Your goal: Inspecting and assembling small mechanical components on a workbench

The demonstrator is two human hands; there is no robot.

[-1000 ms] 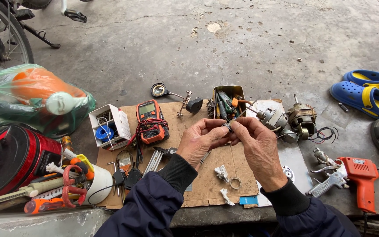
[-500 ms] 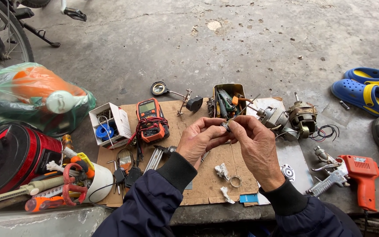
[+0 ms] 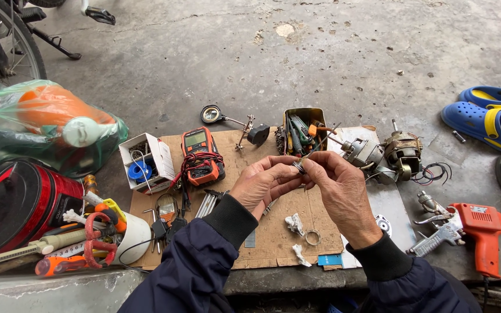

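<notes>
Matt cardboard sheet (image 3: 273, 232), rough concrete floor (image 3: 215, 64), glossy plastic bag (image 3: 47, 124)

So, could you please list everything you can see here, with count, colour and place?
cardboard sheet: one, brown, under the hands
multimeter: one, orange and black, on the cardboard's left
tool tin: one, full of screwdrivers, far edge
small motors: two, grey metal, right of the tin
soldering gun: one, orange, far right
clogs: two, blue and yellow, on the concrete
small box: one, white, holding a blue spool
plastic bag: one, green, far left
small metal part: one, pinched between both hands
left hand; right hand: bare, dark sleeves
</notes>
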